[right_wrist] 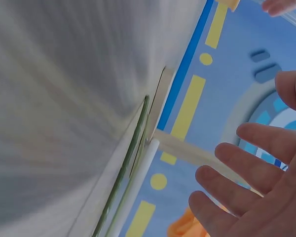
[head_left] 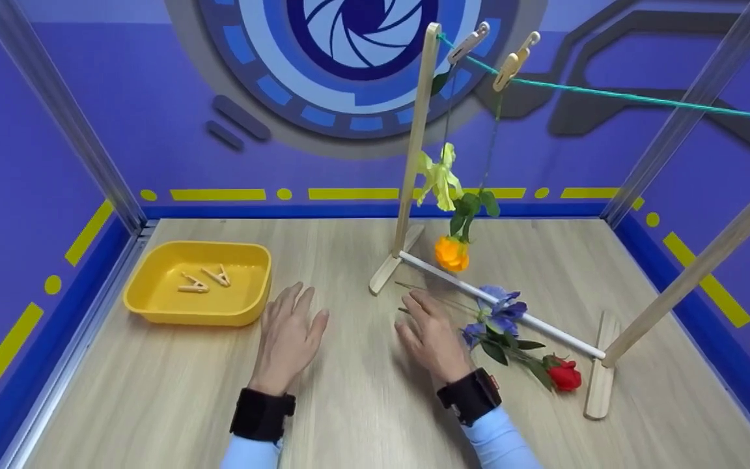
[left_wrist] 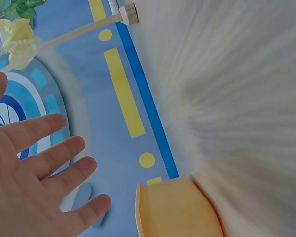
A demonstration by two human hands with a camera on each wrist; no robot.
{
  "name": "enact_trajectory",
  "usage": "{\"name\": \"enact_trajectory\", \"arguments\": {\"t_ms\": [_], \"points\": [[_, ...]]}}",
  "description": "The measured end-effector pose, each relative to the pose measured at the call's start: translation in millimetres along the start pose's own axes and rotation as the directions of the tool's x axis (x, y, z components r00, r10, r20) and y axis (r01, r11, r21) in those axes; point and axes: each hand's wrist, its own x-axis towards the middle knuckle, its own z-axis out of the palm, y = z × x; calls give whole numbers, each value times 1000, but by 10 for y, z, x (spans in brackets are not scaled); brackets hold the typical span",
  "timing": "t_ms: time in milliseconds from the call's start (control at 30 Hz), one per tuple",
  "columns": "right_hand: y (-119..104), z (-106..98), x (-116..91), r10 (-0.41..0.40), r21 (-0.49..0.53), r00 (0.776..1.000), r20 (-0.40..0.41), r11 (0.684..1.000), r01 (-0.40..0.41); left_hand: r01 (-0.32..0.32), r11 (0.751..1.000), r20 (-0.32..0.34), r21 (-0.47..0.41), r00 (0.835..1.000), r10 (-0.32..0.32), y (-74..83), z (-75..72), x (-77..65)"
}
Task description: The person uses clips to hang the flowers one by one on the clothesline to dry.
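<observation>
My left hand [head_left: 288, 335] is held with fingers spread beside the yellow basin [head_left: 199, 312], holding nothing. Two wooden clothespins [head_left: 194, 284] lie in that basin. My right hand [head_left: 432, 335], fingers loosely extended and also holding nothing, is nearest the stems of a blue-purple flower [head_left: 502, 314] and a red rose [head_left: 564, 374] lying on the table. In the right wrist view, a green stem [right_wrist: 123, 173] runs close by the fingers. A pale yellow flower [head_left: 440, 177] and an orange flower [head_left: 452, 253] hang upside down from a green cord [head_left: 583, 90], each under a clothespin [head_left: 508, 68].
The cord runs from a wooden post [head_left: 416, 137] toward a second post [head_left: 700, 267] at the right. A white rod [head_left: 459, 284] joins their feet low over the table [head_left: 342, 417]. Purple panels [head_left: 173, 117] stand behind and at both sides.
</observation>
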Motion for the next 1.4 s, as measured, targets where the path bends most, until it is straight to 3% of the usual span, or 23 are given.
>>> {"name": "enact_trajectory", "arguments": {"t_ms": [367,600,900,1233,1300,1400], "points": [[-188,114,104,-53,16,998,40,998,52,-2,1000,-77,13,997,3,-196,-147,14],[-249,188,201,-40,25,996,78,999,39,27,999,-30,29,999,-26,-337,-281,-20],[-369,320,417,-136,72,987,87,989,130,-10,996,-1,92,1000,11,-483,-509,97],[-589,438,700,-181,132,972,153,978,161,12,981,134,191,990,-39,-713,-861,375],[-627,469,738,-196,132,969,150,975,177,35,974,194,223,978,-79,-758,-935,440],[-685,509,775,-216,120,966,142,972,200,66,960,310,273,938,-153,-816,-1030,553]]}}
